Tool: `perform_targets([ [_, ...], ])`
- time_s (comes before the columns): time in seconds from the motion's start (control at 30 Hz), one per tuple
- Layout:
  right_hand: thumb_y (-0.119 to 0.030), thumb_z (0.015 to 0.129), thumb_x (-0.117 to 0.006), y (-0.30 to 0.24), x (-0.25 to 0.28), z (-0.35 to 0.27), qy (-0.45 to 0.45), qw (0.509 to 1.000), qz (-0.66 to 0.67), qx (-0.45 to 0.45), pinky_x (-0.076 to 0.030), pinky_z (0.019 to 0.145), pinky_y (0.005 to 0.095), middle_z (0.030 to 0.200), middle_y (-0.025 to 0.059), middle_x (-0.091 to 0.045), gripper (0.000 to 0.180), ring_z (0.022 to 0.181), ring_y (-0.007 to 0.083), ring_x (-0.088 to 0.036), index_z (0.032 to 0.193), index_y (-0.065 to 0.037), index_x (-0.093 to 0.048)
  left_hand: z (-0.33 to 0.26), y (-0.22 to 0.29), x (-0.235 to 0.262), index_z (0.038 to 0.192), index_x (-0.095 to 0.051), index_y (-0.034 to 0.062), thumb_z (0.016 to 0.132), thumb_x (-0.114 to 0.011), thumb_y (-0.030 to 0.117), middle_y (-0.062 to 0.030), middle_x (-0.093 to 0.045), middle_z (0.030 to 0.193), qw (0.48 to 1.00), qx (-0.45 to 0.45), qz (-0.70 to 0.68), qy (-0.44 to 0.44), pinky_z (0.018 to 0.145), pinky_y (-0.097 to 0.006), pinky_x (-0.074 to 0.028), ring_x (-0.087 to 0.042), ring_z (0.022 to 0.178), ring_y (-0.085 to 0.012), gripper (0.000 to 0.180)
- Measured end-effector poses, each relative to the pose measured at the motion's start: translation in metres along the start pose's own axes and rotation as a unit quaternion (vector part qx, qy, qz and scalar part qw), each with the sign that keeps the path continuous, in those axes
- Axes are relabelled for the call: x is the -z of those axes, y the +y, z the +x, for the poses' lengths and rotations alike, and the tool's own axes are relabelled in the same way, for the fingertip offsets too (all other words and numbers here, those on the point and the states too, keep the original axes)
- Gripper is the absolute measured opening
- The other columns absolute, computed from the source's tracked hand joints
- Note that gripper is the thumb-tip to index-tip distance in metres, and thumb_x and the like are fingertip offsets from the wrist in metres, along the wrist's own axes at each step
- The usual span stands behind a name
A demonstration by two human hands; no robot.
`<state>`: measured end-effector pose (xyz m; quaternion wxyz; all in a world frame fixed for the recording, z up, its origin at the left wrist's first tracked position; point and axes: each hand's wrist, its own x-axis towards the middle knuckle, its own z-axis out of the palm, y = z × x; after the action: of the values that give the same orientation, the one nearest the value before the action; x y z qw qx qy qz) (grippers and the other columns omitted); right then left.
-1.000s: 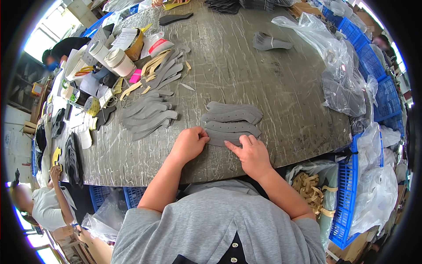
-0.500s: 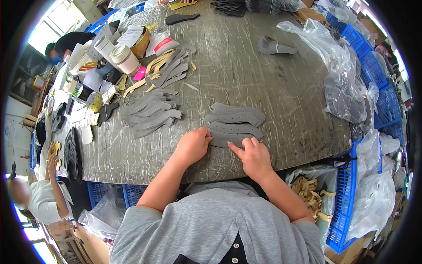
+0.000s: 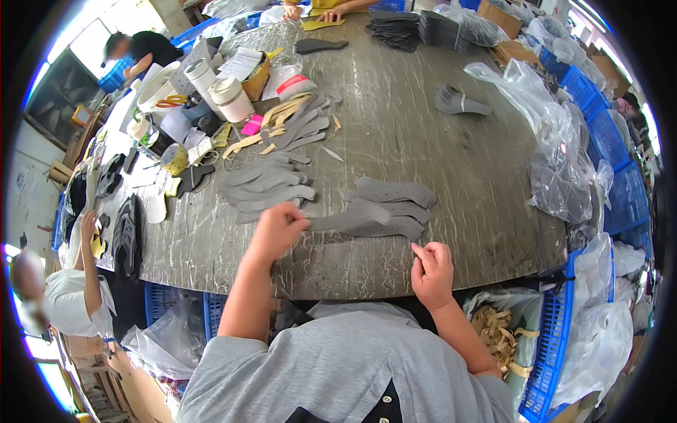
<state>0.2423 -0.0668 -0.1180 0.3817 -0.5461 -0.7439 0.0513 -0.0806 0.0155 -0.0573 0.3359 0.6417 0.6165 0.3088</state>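
Note:
My left hand (image 3: 281,227) is closed on one end of a grey curved strip (image 3: 328,223), slightly blurred, which reaches rightward over a small group of similar strips. Those grey strips with rows of small holes (image 3: 395,190) lie overlapping on the dark table (image 3: 423,134). Close by the near right end of the group is my right hand (image 3: 433,273), its fingers curled in and the index fingertip just beside the strip's edge. Nothing shows in it. Beyond my left hand a loose pile of plain grey strips (image 3: 264,180) is fanned out.
Cups, tape and papers crowd the left, around a white jar (image 3: 230,99). A tied grey bundle (image 3: 462,102) lies far right. Plastic bags (image 3: 564,155) and blue crates (image 3: 550,345) line the right edge. Co-workers' hands (image 3: 335,13) are at the far edge, others at left.
My left hand has moved left and slightly away from me, drawing a strip across the group. My right hand has come off the strips, toward the right and nearer me. The view has shifted.

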Motion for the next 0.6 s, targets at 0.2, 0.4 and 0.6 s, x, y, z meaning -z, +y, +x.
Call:
perform_targets([
  [0.2, -0.029, 0.077, -0.075, -0.024, -0.004, 0.048, -0.124, 0.984, -0.116, 0.059, -0.027, 0.108, 0.0575, 0.154, 0.0136, -0.031, 0.066, 0.142, 0.0384, -0.027, 0.138, -0.015, -0.051, 0.009, -0.048, 0.083, 0.098, -0.064, -0.0011, 0.078, -0.074, 0.010, -0.0119, -0.068, 0.084, 0.978, 0.109, 0.127, 0.128, 0.069, -0.034, -0.050, -0.063, 0.076, -0.0222, 0.025],
  [0.4, -0.044, 0.081, -0.069, -0.029, -0.008, 0.041, -0.259, 0.955, -0.137, 0.036, -0.019, 0.111, 0.0648, 0.152, 0.0104, -0.036, 0.067, 0.142, 0.0358, -0.027, 0.139, -0.015, -0.050, -0.007, -0.011, 0.036, 0.120, -0.058, 0.0032, 0.082, -0.074, 0.029, -0.0210, -0.061, 0.114, 0.975, 0.008, 0.162, 0.153, 0.086, -0.044, -0.050, -0.060, 0.106, -0.0371, 0.048],
  [0.6, -0.013, 0.083, -0.068, -0.060, 0.002, 0.038, -0.102, 0.983, 0.151, 0.009, -0.042, 0.096, 0.0443, 0.105, 0.0093, -0.067, 0.017, 0.108, 0.0291, -0.058, 0.097, -0.003, -0.068, -0.048, 0.069, -0.059, 0.137, -0.042, 0.0058, 0.077, -0.060, 0.064, -0.0180, -0.053, 0.105, 0.946, -0.281, 0.122, -0.103, 0.070, -0.040, -0.054, -0.063, 0.090, -0.0341, 0.085],
])
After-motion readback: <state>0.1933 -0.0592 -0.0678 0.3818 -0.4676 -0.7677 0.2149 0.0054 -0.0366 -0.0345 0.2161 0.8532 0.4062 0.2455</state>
